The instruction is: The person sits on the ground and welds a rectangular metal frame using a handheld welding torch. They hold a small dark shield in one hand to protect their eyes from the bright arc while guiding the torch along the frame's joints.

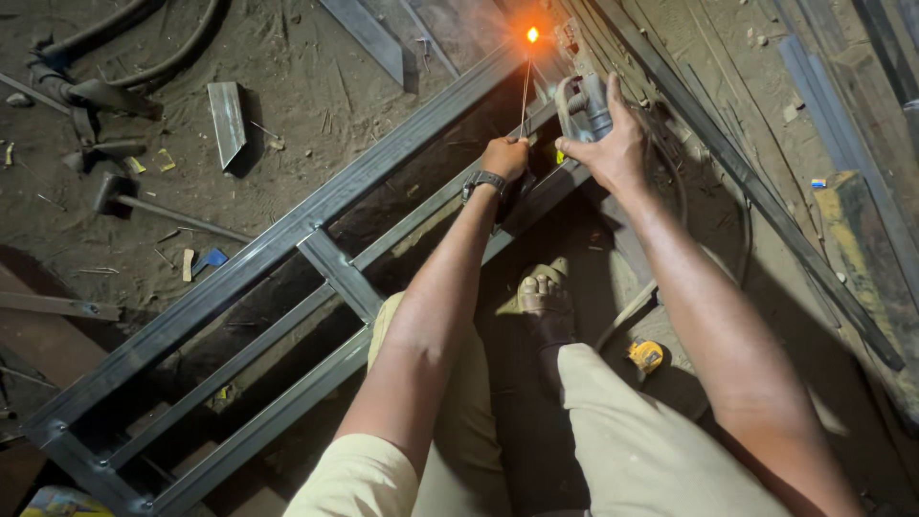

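Observation:
A long grey steel frame of square tubes lies diagonally across the dirt floor. My left hand, with a watch on the wrist, grips a thin welding rod that runs up to a bright orange glow on the frame's far end. My right hand is closed on a grey tool with a handle just right of the rod. My sandalled foot rests on the ground below the hands, between my khaki-clad knees.
A hammer and a short piece of steel angle lie on the dirt at the left. Thick dark cables curl at the top left. Long steel bars run down the right. A yellow tape measure sits by my right leg.

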